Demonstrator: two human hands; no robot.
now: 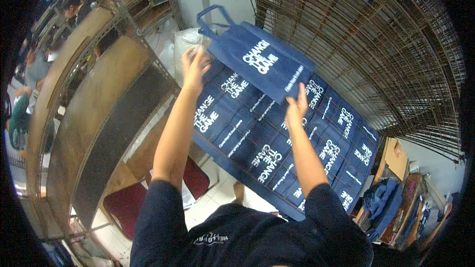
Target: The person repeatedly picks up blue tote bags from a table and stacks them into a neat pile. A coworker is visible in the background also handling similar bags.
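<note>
1. Lying aslant beyond both hands, the blue tote bag (pixel 261 62) is positioned above the far part of the blue bag rows (pixel 247 141); contact beneath cannot be confirmed.
2. Long axis: upper left to lower right, with the looped handles (pixel 208 11) at the upper-left end and the bottom edge at the lower right.
3. Left hand (pixel 194 67): fingers spread, just beside the bag's near corner at the handle end; no grip observed.
4. Right hand (pixel 297 109): thumb and forefinger parted at the near bottom corner; whether cloth is pinched cannot be told.
5. Nearer hand: the right, overlapping the bag's edge. The bag's near long side spans between the two hands.
</note>
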